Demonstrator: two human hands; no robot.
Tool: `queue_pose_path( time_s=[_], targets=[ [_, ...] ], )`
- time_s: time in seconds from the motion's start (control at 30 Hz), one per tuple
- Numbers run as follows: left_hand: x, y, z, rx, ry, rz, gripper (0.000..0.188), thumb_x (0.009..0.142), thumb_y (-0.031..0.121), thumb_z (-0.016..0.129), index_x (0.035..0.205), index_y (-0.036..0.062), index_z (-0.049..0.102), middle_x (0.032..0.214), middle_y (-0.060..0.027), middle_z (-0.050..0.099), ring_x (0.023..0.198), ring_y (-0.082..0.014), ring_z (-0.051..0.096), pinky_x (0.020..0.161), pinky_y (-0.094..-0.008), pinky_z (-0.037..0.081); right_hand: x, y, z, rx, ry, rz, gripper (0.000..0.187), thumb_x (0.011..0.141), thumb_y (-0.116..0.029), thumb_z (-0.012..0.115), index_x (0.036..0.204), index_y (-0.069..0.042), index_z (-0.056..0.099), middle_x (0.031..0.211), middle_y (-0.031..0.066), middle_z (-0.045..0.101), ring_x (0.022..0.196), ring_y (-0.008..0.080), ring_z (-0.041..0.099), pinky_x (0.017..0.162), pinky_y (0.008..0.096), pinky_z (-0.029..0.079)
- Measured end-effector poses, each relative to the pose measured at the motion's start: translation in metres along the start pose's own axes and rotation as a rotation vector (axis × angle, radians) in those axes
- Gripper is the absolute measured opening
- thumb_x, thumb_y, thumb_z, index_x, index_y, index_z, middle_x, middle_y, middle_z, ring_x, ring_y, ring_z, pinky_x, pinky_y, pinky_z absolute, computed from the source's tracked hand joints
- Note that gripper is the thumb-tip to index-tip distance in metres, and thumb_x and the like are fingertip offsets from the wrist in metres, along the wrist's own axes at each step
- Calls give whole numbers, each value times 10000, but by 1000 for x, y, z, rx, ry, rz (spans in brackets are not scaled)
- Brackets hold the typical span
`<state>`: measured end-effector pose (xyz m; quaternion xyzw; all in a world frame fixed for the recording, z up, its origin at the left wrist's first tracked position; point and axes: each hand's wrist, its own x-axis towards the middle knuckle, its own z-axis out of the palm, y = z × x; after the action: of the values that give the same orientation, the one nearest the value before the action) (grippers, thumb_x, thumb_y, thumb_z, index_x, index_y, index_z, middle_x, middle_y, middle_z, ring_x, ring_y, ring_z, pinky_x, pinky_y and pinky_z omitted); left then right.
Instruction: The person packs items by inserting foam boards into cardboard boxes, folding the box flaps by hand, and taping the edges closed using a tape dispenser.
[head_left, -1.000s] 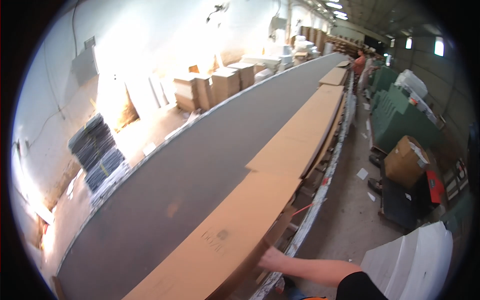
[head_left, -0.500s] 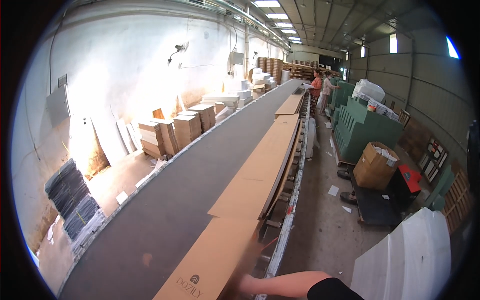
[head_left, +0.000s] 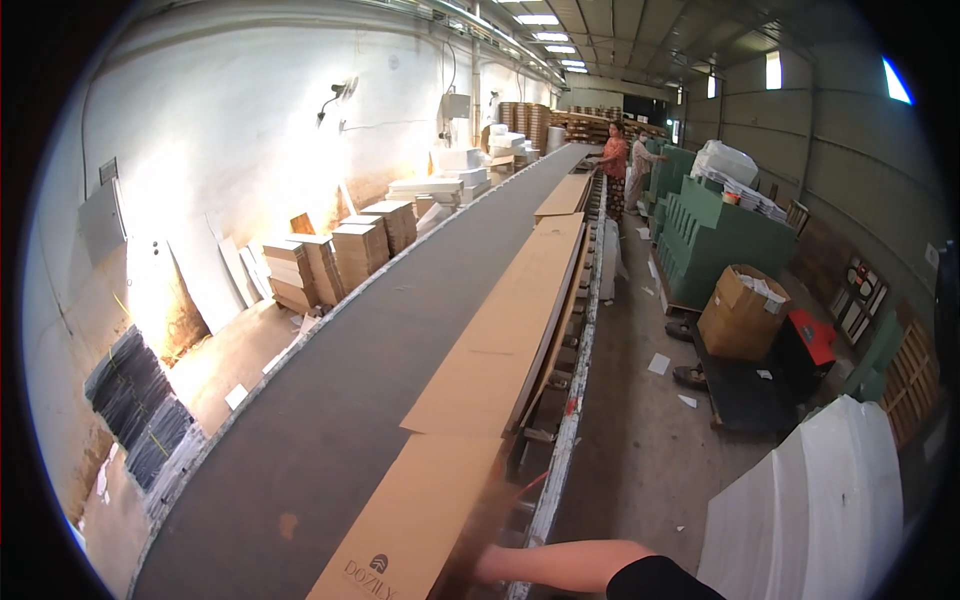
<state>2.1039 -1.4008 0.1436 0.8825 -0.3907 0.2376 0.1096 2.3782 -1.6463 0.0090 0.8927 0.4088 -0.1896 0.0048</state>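
Note:
A long flat brown cardboard box [head_left: 420,500] with a dark printed mark lies along the right side of the grey conveyor belt [head_left: 300,420], running out at the lower edge. My right hand [head_left: 484,565] is at the right side of this box, low in the view. Its fingers are blurred and hidden by the box's edge, so their grip does not show. My right forearm reaches in from the lower right, over the metal rail. Beyond, a second long cardboard box [head_left: 500,330] lies end to end with the first, and another cardboard piece [head_left: 563,195] follows. My left hand is out of view.
A white-grey metal rail [head_left: 568,430] edges the belt. White foam sheets [head_left: 800,500] stand at lower right, near a carton of scraps [head_left: 742,315] and green blocks [head_left: 725,235]. Cardboard stacks [head_left: 360,250] line the left. Two people [head_left: 614,165] stand at the far end.
The view has shifted slightly. My right hand stays beside the near box, which keeps almost the same place. The nearer far-off person now reaches toward the belt; the white sheet there no longer shows.

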Motion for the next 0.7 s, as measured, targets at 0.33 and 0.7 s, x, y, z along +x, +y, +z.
queue_pose_path(
  time_s=[0.33,0.7],
  targets=[
    [25,-87,199,178,-326,-368,1068,691,367,810,1478,-52,221,1542,-291,188,1435,-462,159,1170,-530,190,16,18,59,105,-345,-70,233,871,-243,583,1022,-161,739,1102,84,706,1198,232,596,851,447,531],
    [65,-39,133,-5,-692,-670,1119,670,268,789,1490,-111,128,1552,-364,83,1441,-547,66,1185,-597,118,-41,-8,109,337,832,-262,423,837,-164,544,1234,-33,610,1340,99,575,1287,347,484,1098,491,399]
  ],
)
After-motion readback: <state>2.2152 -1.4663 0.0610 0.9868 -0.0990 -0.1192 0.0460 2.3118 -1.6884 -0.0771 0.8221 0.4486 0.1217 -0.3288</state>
